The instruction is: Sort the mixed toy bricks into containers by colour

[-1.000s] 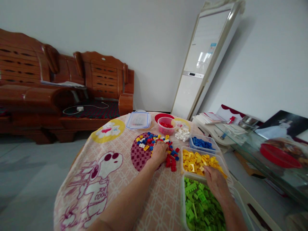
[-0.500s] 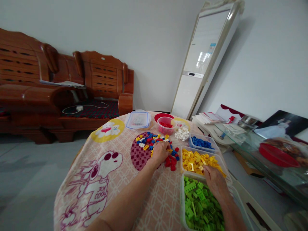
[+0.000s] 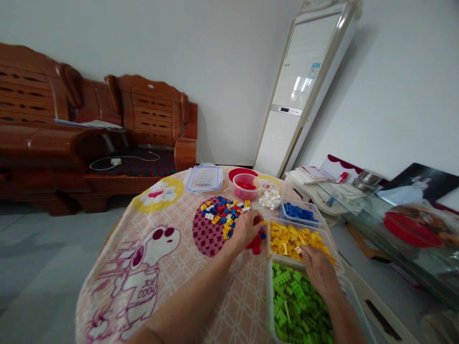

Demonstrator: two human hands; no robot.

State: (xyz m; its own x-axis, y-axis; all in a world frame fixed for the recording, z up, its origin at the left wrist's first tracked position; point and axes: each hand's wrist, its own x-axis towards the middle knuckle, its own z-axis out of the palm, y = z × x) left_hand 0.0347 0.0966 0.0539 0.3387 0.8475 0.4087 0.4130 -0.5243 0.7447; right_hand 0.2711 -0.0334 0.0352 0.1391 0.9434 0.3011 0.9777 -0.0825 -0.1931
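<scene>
My left hand (image 3: pixel 246 227) is closed in a pinch at the left rim of the tub of yellow bricks (image 3: pixel 292 239), with a yellow brick (image 3: pixel 265 222) at its fingertips. Over the front of that tub, my right hand (image 3: pixel 318 267) pinches a small pale brick (image 3: pixel 298 250). A pile of mixed bricks (image 3: pixel 223 210) in blue, yellow, white and red lies left of my left hand and is partly hidden by it. Loose red bricks (image 3: pixel 255 244) lie just under the left hand. Nearest me is a tub of green bricks (image 3: pixel 297 301), partly covered by my right forearm.
A tub of blue bricks (image 3: pixel 299 213), a heap of white bricks (image 3: pixel 270 198) and a round bowl of red bricks (image 3: pixel 246 191) stand farther back. A clear lid with a blue rim (image 3: pixel 204 178) lies at the far left. Beside the table, right, is a glass shelf (image 3: pixel 390 234).
My left hand has moved right, from the mixed pile to the yellow tub's edge, carrying the yellow brick. My right hand has stayed over the yellow tub. The view has shifted slightly.
</scene>
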